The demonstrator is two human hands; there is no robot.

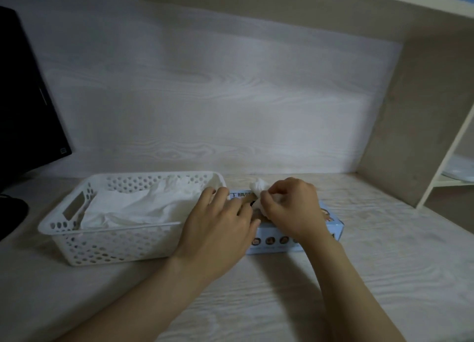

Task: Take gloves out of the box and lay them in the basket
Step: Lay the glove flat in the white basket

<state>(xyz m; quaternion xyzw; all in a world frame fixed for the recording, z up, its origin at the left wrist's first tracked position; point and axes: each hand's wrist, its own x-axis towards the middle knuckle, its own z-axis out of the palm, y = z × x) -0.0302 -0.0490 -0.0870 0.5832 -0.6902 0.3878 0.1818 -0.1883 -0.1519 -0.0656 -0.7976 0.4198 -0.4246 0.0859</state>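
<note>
Your right hand (287, 205) has its grip pinched on a white glove (257, 186), bunched at the box (331, 228) opening. Your left hand (220, 228), fingers fairly straight, presses the box top. The basket (64, 228) lies left of the grip, just beside the box; the lift should swing leftward.

- Box (331, 223): opening hidden under the fingers of both hands. Lid print is cut short behind the fingers of the left hand (218, 226). Round pictures on the front, below the fingers, are too blurred to tell.
- Glove (257, 186): lower part hidden inside the fingers of the right hand (289, 205).
- Basket (115, 225): near right corner hidden behind the left hand.
</note>
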